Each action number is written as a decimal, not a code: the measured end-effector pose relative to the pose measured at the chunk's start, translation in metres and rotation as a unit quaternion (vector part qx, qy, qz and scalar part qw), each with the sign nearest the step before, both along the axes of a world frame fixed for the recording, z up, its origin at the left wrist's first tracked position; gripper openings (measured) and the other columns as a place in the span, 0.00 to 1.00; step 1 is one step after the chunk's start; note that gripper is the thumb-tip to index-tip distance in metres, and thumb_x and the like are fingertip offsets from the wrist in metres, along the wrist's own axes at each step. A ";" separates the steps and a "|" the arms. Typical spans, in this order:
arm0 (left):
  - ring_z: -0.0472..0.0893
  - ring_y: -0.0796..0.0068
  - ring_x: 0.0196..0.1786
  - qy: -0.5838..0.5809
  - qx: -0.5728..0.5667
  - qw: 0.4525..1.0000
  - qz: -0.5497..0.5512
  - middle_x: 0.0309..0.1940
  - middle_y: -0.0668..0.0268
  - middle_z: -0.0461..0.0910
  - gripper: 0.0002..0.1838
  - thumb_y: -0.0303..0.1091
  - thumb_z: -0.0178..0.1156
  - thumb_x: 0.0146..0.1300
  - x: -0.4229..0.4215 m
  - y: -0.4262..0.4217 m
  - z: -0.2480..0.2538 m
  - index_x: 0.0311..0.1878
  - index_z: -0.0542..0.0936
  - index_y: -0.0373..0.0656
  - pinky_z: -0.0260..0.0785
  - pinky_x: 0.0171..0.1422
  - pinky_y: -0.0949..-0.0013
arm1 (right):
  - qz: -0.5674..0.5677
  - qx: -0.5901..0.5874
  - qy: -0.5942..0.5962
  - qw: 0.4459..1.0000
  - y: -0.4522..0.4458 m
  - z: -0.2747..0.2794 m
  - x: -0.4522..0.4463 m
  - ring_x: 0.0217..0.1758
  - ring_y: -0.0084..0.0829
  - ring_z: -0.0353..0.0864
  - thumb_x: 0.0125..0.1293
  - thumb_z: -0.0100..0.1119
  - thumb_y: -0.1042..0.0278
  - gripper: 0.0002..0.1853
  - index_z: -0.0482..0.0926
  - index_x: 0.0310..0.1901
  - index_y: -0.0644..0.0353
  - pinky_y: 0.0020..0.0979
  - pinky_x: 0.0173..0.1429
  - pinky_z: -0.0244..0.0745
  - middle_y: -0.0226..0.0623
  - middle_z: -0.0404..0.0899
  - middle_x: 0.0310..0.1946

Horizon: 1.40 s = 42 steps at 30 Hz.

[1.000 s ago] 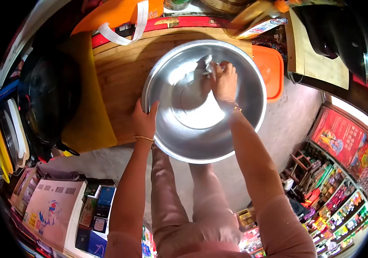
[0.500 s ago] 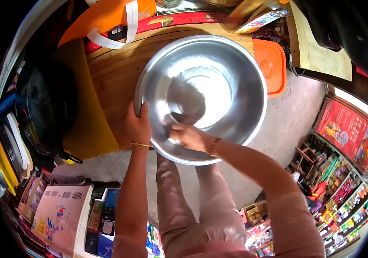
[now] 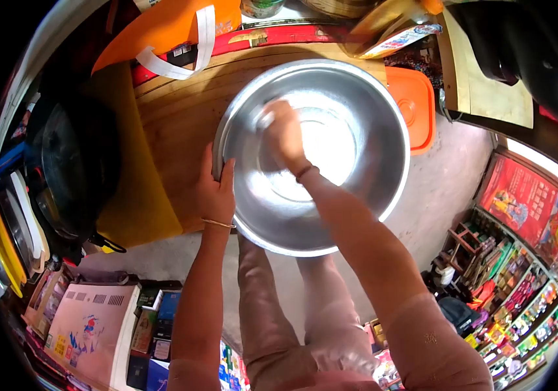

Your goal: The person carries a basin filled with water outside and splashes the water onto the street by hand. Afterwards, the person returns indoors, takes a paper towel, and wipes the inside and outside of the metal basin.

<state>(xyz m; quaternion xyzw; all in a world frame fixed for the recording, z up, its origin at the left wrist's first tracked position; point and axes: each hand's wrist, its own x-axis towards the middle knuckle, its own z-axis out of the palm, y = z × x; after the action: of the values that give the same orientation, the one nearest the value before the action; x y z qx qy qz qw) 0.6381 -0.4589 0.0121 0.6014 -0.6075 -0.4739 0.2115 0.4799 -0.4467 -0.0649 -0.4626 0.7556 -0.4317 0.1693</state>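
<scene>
A large shiny metal basin (image 3: pixel 373 195) rests partly on a wooden table (image 3: pixel 175 130), its near side reaching past the table edge above my legs. My left hand (image 3: pixel 219 186) grips the basin's left rim, with the thumb inside and the fingers outside. Inside the basin, my right hand (image 3: pixel 283 133) is against the upper-left part of the wall, closed round a small whitish wad (image 3: pixel 265 120) that is blurred by motion.
An orange bag (image 3: pixel 168 32) with white handles lies behind the table's left part. An orange lid (image 3: pixel 416 111) is right of the basin. A dark pan (image 3: pixel 64 169) stands left, boxes (image 3: pixel 93 326) lower left, stocked shelves (image 3: pixel 527 306) lower right.
My right hand has swept round inside the basin, from the upper right to the lower left and then up to the upper left. My left hand has kept hold of the rim.
</scene>
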 end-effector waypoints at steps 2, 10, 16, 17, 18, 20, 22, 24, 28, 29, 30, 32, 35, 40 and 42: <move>0.77 0.67 0.45 0.016 -0.019 1.000 -0.001 0.45 0.55 0.76 0.23 0.35 0.56 0.59 0.005 -0.006 -0.010 0.57 0.67 0.40 0.67 0.48 0.71 | 0.235 0.042 0.026 0.971 0.026 0.010 0.037 0.38 0.39 0.70 0.47 0.47 0.82 0.09 0.73 0.31 0.60 0.34 0.46 0.67 0.40 0.70 0.31; 0.79 0.70 0.41 0.038 -0.017 0.999 0.011 0.41 0.57 0.78 0.22 0.34 0.57 0.58 0.008 -0.005 -0.013 0.56 0.68 0.42 0.68 0.45 0.72 | 0.114 0.133 0.066 0.982 0.022 0.031 -0.073 0.44 0.40 0.72 0.50 0.53 0.75 0.07 0.76 0.32 0.56 0.35 0.48 0.69 0.38 0.73 0.37; 0.78 0.71 0.42 0.034 0.007 0.999 0.004 0.43 0.57 0.77 0.24 0.34 0.57 0.58 -0.005 -0.005 -0.003 0.57 0.67 0.39 0.68 0.46 0.73 | 0.084 0.026 0.144 0.986 0.033 -0.015 -0.047 0.42 0.45 0.68 0.47 0.56 0.72 0.08 0.73 0.32 0.59 0.39 0.48 0.65 0.45 0.70 0.35; 0.78 0.71 0.42 0.037 0.007 0.999 0.004 0.43 0.57 0.77 0.24 0.34 0.57 0.58 -0.003 -0.006 -0.010 0.57 0.67 0.39 0.68 0.46 0.73 | 0.189 -0.058 0.061 0.978 0.025 -0.001 -0.026 0.41 0.42 0.70 0.47 0.58 0.71 0.09 0.73 0.33 0.59 0.40 0.49 0.65 0.43 0.71 0.34; 0.78 0.71 0.41 0.024 -0.018 0.999 0.011 0.43 0.57 0.78 0.23 0.35 0.57 0.58 0.001 -0.005 -0.017 0.57 0.68 0.39 0.68 0.46 0.73 | 0.263 0.006 0.171 0.950 0.020 -0.009 -0.007 0.40 0.38 0.71 0.49 0.57 0.70 0.09 0.73 0.34 0.58 0.39 0.47 0.67 0.39 0.71 0.33; 0.78 0.71 0.41 0.014 -0.032 0.999 0.007 0.43 0.57 0.78 0.23 0.35 0.57 0.58 0.003 0.000 -0.023 0.56 0.68 0.38 0.68 0.46 0.74 | 0.439 -0.011 0.147 0.886 0.001 0.014 -0.049 0.40 0.35 0.71 0.51 0.55 0.69 0.08 0.73 0.35 0.56 0.35 0.45 0.70 0.36 0.71 0.32; 0.79 0.71 0.41 0.060 -0.016 0.998 0.023 0.42 0.57 0.78 0.23 0.35 0.57 0.58 0.003 -0.004 -0.016 0.56 0.69 0.39 0.68 0.45 0.74 | 0.351 0.101 0.199 0.909 0.008 0.018 -0.098 0.40 0.35 0.72 0.53 0.53 0.69 0.08 0.74 0.36 0.56 0.31 0.44 0.71 0.36 0.71 0.34; 0.79 0.72 0.41 0.031 -0.003 0.999 0.026 0.42 0.58 0.78 0.21 0.35 0.57 0.58 0.003 -0.001 -0.007 0.55 0.70 0.38 0.68 0.45 0.73 | 0.371 0.193 0.372 0.829 0.045 0.038 -0.137 0.41 0.35 0.72 0.52 0.53 0.69 0.09 0.74 0.37 0.56 0.30 0.42 0.73 0.36 0.70 0.38; 0.79 0.73 0.41 -0.008 0.008 0.999 0.042 0.42 0.59 0.78 0.21 0.36 0.57 0.58 -0.003 0.007 0.003 0.54 0.70 0.39 0.69 0.44 0.73 | 0.243 0.401 0.365 0.804 0.163 0.037 -0.095 0.46 0.38 0.72 0.50 0.53 0.71 0.12 0.74 0.39 0.58 0.34 0.38 0.75 0.37 0.69 0.46; 0.79 0.73 0.41 -0.043 0.012 0.998 0.042 0.42 0.59 0.78 0.21 0.36 0.57 0.58 -0.004 0.008 0.000 0.53 0.71 0.39 0.69 0.44 0.73 | 0.258 0.538 0.191 0.779 0.159 0.055 -0.065 0.46 0.39 0.73 0.52 0.50 0.73 0.11 0.73 0.39 0.59 0.36 0.39 0.74 0.41 0.70 0.46; 0.79 0.73 0.41 -0.042 0.008 0.998 0.043 0.42 0.59 0.78 0.21 0.36 0.57 0.58 -0.006 0.009 -0.003 0.53 0.71 0.39 0.69 0.44 0.73 | 0.252 0.457 0.138 0.842 0.174 0.064 -0.031 0.40 0.40 0.74 0.59 0.45 0.68 0.10 0.73 0.41 0.58 0.40 0.47 0.70 0.43 0.72 0.39; 0.79 0.72 0.42 0.022 0.023 0.997 0.076 0.43 0.58 0.78 0.21 0.35 0.57 0.58 -0.004 0.014 -0.009 0.53 0.70 0.38 0.69 0.45 0.73 | 0.100 0.447 -0.159 0.875 0.160 0.060 0.031 0.39 0.43 0.72 0.65 0.39 0.61 0.12 0.68 0.34 0.61 0.40 0.44 0.67 0.44 0.69 0.34; 0.79 0.72 0.41 0.028 -0.018 0.998 0.049 0.43 0.56 0.78 0.21 0.34 0.57 0.58 -0.002 0.009 -0.008 0.54 0.70 0.37 0.69 0.46 0.74 | 0.300 0.195 0.068 0.931 0.104 0.044 0.042 0.37 0.42 0.70 0.52 0.54 0.71 0.09 0.68 0.35 0.61 0.38 0.42 0.65 0.45 0.67 0.29; 0.78 0.71 0.42 0.040 0.022 0.998 0.040 0.43 0.56 0.77 0.22 0.35 0.57 0.58 0.000 0.009 0.000 0.54 0.69 0.37 0.68 0.47 0.74 | 0.068 0.166 0.099 0.979 0.035 -0.002 -0.069 0.37 0.41 0.71 0.53 0.47 0.76 0.08 0.71 0.36 0.63 0.38 0.39 0.71 0.45 0.72 0.33; 0.77 0.70 0.44 0.043 0.036 0.998 0.043 0.44 0.56 0.77 0.23 0.36 0.57 0.58 -0.002 0.011 -0.002 0.55 0.69 0.35 0.67 0.48 0.73 | -0.068 0.168 0.126 0.975 0.037 0.002 -0.070 0.37 0.44 0.71 0.53 0.50 0.73 0.08 0.71 0.36 0.61 0.38 0.42 0.70 0.45 0.71 0.36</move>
<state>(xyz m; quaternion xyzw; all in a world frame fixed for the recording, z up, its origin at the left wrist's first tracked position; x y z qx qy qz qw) 0.6364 -0.4481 0.0102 0.6127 -0.5543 -0.5114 0.2362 0.4103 -0.4096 -0.0629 -0.4254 0.8625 -0.2472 0.1187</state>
